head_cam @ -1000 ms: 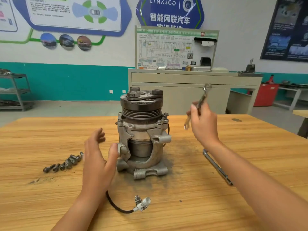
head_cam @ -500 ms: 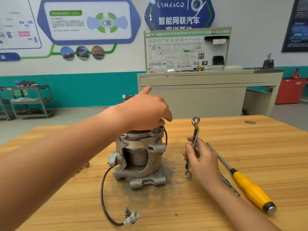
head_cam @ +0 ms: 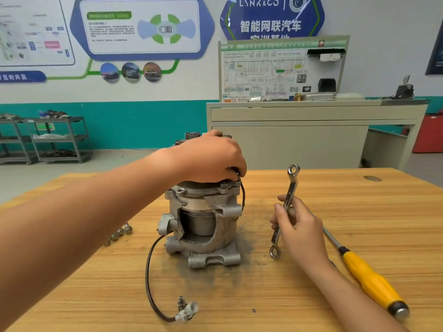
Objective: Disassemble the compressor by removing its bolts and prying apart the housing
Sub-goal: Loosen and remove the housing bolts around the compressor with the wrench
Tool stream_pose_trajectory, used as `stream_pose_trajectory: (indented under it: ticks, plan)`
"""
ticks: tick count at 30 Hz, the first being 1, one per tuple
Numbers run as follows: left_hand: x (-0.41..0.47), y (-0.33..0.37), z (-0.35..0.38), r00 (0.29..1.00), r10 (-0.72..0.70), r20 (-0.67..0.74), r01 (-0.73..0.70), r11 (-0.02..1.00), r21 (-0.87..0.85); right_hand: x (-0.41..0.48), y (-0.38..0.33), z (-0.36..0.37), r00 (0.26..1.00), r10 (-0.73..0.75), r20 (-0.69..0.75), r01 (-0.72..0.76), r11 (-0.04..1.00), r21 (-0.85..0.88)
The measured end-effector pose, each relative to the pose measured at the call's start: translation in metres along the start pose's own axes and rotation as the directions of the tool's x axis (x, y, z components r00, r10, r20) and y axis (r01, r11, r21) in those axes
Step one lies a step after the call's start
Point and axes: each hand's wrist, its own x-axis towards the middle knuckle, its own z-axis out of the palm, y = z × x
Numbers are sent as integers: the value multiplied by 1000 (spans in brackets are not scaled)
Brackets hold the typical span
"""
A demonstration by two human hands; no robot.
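tabletop [head_cam: 359,212]: pale wood, a grey smear of grit round the work.

compressor [head_cam: 203,226]: stands at the middle of the tabletop, long axis vertical, pulley end up, mounting lugs down. housing looks closed. a bolt head seems to show at the upper flange on its right side.

left hand [head_cam: 211,159]: on top of the compressor, fingers curled down over the pulley rim and gripping it, most likely to steady it.

right hand [head_cam: 299,231]: near the compressor's right side, not touching it. fingers are wrapped round the wrench at mid-shaft.

screwdriver [head_cam: 369,281]: yellow handle, lies on the tabletop beyond the right hand, untouched.

wrench [head_cam: 291,185]: double ring, held near upright, top ring leaning slightly right, about level with the flange. judged next move: carry that ring leftward to the flange bolt. the right hand is the nearer one.

cable [head_cam: 148,271]: loops from the housing's left side to a plug [head_cam: 187,312] in front of it.

bolts [head_cam: 119,232]: a few loose, left of the compressor, partly behind the left forearm.
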Motion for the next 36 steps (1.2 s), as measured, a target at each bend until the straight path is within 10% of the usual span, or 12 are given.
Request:
stream_pose_trajectory:
  ticks: [16, 25, 31, 36]
  plan:
    - [3, 4, 3, 994, -107, 21, 108, 994, -20, -4, 0, 5, 983, 74, 167, -66, 997, -51]
    - [7, 6, -10, 960, -257, -113, 192, 894, -406, -6, -4, 2, 971, 111, 212, -110, 994, -16]
    - [-46, 2, -25, 667, -609, -429, 90, 637, -765, -6, -4, 3, 970, 96, 224, -96, 995, -10]
    - [-161, -2, 37, 498, -855, -141, 428, 385, -818, -8, -2, 6, 973, 60, 224, -57, 998, -17]
